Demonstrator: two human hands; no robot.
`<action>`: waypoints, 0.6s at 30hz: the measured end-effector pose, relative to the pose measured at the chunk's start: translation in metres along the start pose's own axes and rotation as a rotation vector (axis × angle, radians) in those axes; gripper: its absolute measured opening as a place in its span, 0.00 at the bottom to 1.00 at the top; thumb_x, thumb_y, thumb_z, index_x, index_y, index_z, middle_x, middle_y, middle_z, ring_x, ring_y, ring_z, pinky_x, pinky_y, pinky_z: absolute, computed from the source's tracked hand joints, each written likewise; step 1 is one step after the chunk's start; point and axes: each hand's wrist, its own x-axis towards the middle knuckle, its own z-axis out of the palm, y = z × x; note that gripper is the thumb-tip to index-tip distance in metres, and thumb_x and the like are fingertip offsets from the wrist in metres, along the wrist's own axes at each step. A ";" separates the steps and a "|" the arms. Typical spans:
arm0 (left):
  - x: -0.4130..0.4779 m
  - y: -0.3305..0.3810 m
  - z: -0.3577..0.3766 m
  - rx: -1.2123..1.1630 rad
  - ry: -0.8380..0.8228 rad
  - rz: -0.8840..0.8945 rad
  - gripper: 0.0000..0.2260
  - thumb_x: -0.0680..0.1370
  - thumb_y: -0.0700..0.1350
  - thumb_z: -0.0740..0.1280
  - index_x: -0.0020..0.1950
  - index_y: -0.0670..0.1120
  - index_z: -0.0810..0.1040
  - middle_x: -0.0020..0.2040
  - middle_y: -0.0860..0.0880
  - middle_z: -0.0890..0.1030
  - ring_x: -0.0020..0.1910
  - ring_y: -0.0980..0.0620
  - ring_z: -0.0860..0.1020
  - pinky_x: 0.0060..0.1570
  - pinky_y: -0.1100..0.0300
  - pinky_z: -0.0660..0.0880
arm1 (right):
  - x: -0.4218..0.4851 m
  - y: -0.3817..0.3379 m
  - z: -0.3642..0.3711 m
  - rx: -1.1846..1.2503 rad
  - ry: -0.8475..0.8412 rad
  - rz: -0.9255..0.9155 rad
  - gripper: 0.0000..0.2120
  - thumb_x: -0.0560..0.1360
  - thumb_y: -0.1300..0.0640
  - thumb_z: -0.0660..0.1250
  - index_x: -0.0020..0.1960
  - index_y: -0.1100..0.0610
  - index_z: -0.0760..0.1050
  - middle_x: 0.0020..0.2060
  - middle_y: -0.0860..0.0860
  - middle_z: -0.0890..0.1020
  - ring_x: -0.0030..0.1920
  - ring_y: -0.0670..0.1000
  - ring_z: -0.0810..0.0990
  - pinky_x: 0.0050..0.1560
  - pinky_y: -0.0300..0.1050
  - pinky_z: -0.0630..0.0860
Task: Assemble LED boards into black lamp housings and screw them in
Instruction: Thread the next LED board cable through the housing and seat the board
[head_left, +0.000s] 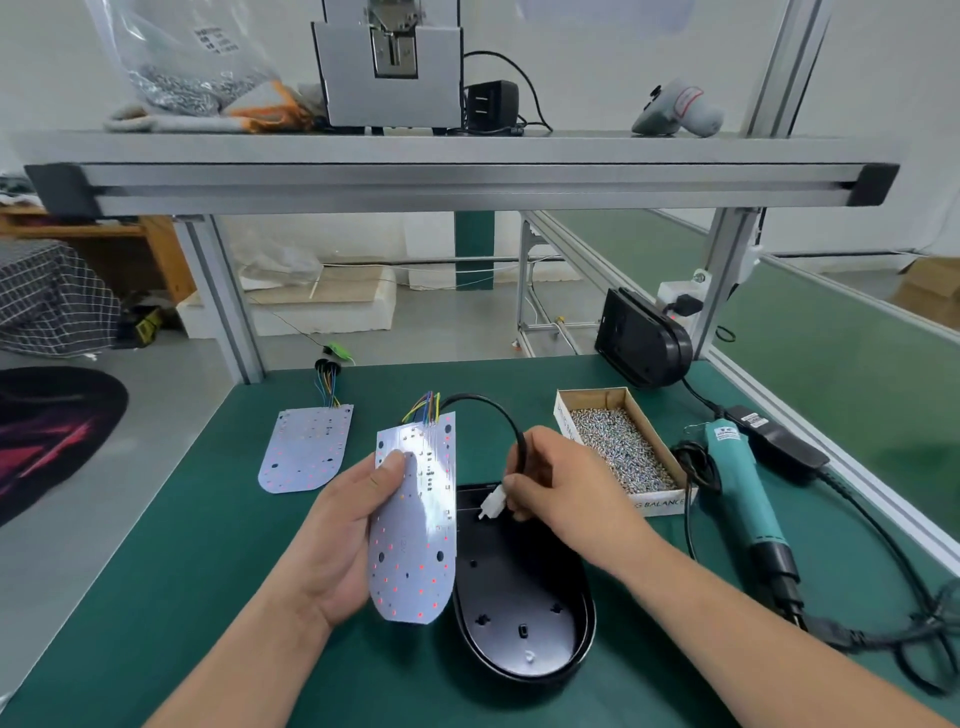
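Note:
My left hand (343, 535) grips a white LED board (415, 525) by its left edge, tilted up above the green mat. Coloured wires leave the board's top and join a black cable (498, 410) that loops over to my right hand (561, 488). That hand pinches the cable's white connector (491, 505) just over the far end of an open black lamp housing (519, 603), which lies flat on the mat. A second LED board (306, 447) lies to the left with its own wires.
A cardboard box of screws (618, 447) sits right of the housing. A teal electric screwdriver (743, 493) with black cord lies further right. Stacked black housings (641, 338) lean against the frame post. An aluminium shelf (457, 171) spans overhead.

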 end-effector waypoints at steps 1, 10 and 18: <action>0.000 0.000 -0.001 0.002 0.004 -0.004 0.13 0.79 0.53 0.72 0.56 0.45 0.86 0.48 0.45 0.86 0.42 0.45 0.85 0.41 0.52 0.82 | 0.000 0.000 0.001 -0.082 0.002 -0.032 0.08 0.78 0.59 0.70 0.46 0.48 0.75 0.36 0.47 0.85 0.35 0.46 0.85 0.40 0.43 0.81; 0.001 -0.007 0.000 -0.033 -0.003 -0.043 0.19 0.81 0.54 0.71 0.68 0.45 0.82 0.61 0.41 0.85 0.54 0.41 0.85 0.51 0.46 0.83 | -0.003 -0.006 0.007 -0.353 0.019 -0.172 0.08 0.78 0.51 0.71 0.48 0.48 0.71 0.40 0.44 0.79 0.43 0.49 0.77 0.46 0.51 0.75; -0.001 -0.006 0.004 -0.068 -0.072 -0.051 0.24 0.80 0.55 0.71 0.72 0.44 0.79 0.69 0.37 0.80 0.60 0.38 0.84 0.54 0.45 0.82 | 0.001 -0.007 0.014 -0.485 -0.023 -0.241 0.12 0.79 0.47 0.69 0.48 0.48 0.66 0.42 0.42 0.74 0.43 0.50 0.73 0.40 0.45 0.60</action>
